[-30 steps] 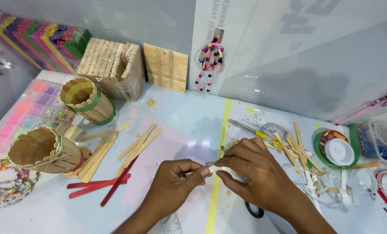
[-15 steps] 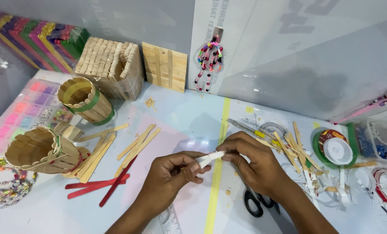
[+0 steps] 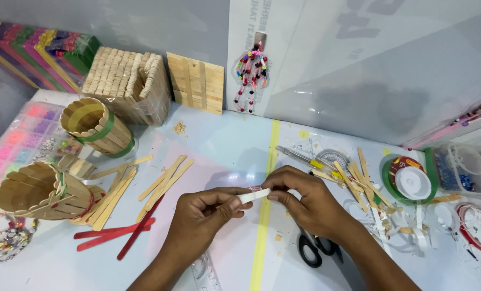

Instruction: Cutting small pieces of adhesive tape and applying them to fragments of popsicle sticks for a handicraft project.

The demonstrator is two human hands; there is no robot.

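White and thin, the little strip (image 3: 253, 195) I hold between both hands looks like a craft stick wrapped in tape, with a small red mark near its middle; I judge it light and fairly stiff, easy to snap if bent hard, so the ends are the places to pinch. My left hand (image 3: 204, 215) is closed on its left end with thumb and fingertips, and my right hand (image 3: 305, 200) is pinched on its right end, so the strip bridges the gap between them, just above the desk (image 3: 224, 145) near the yellow tape line (image 3: 267, 178). At nine o'clock from my left hand lie red sticks (image 3: 116, 237) and plain wooden sticks (image 3: 162, 180). At six o'clock under my right hand sit black-handled scissors (image 3: 311, 249). At two o'clock is a green-rimmed spool (image 3: 410, 180)
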